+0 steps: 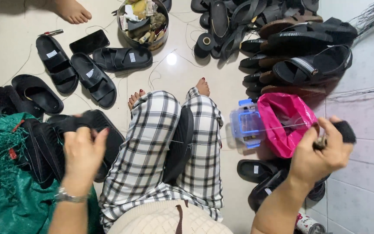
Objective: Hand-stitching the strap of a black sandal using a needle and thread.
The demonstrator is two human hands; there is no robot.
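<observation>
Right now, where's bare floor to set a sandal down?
Bare tile at far left, beside the loose sandals. A small patch lies between the tin and the feet. White tile beyond the right hand. Crowded: sandal pile, green cloth.

- Floor tiles point(5, 39): glossy, smooth, pale, with a lamp glare at upper centre.
- Black sandals point(94, 79), upper left: matt rubber or foam.
- Trousers point(152, 143): soft checked cloth.
- Green sack point(1, 190), lower left: coarse woven cloth, frayed edge.
- Pink bag point(284, 121), right of centre: shiny thin plastic.
- Blue box point(247, 125): clear hard plastic.
- Wristwatch point(68, 197): polished metal.
- Round tin point(143, 21), top centre: dull metal.
</observation>
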